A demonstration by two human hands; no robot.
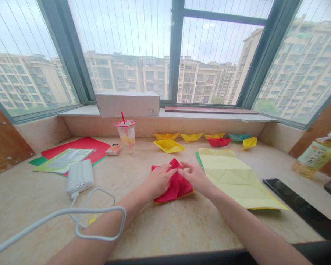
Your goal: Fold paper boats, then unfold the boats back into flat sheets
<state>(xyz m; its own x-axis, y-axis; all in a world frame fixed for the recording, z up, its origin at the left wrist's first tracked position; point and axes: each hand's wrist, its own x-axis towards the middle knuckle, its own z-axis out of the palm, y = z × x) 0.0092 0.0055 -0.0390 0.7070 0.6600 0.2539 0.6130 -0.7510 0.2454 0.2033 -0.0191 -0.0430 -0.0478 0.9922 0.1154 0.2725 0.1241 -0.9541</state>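
Note:
On the countertop in front of me is a folded sheet of red paper (180, 187), with an orange-yellow edge showing beneath its lower side. My left hand (160, 180) lies over its left part, fingers bent and pressed against the paper near the middle. From the right, my right hand (195, 177) holds the paper near its raised upper point, thumb and fingertips close to those of the left. Part of the red paper is hidden under the left hand. Just beyond the hands rests a yellow paper boat (169, 146).
Several paper boats stand behind, including a red one (219, 142) and a teal one (239, 137). Creased yellow sheets (237, 180) and a black phone (298, 202) lie right, near a bottle (317, 154). Leftward are a cup (126, 136), coloured paper (85, 145) and a cabled power bank (80, 176).

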